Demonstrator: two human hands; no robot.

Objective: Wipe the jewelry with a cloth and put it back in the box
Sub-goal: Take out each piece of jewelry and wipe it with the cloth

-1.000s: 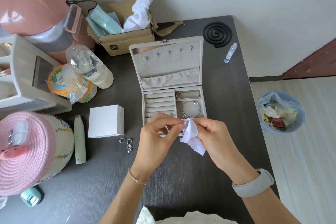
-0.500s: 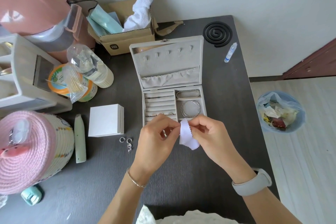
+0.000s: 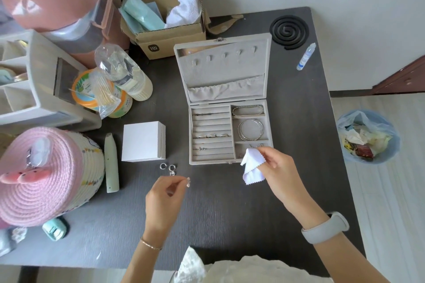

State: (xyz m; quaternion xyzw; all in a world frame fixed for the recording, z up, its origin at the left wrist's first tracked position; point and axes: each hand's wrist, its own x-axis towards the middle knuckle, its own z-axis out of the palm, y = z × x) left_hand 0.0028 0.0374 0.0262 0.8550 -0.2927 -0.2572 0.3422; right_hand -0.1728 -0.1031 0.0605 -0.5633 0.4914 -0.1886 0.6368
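right hand [image 3: 279, 169]: pinching white polishing cloth [image 3: 251, 167] over jewelry box [image 3: 230, 131] front corner | left hand [image 3: 165, 195]: fingers curled near loose earrings [image 3: 169, 167] on worktop (contents unclear) | earrings: tiny, light, slippery; pinch by hoop

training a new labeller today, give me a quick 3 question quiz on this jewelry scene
1. True or false: the jewelry box lies open on the table.
2. Which of the hands holds the white cloth?
A. left hand
B. right hand
C. neither
3. Fill in: the loose earrings on the table lie just below the white ____ box.

Key: 1 true; 2 B; 3 square
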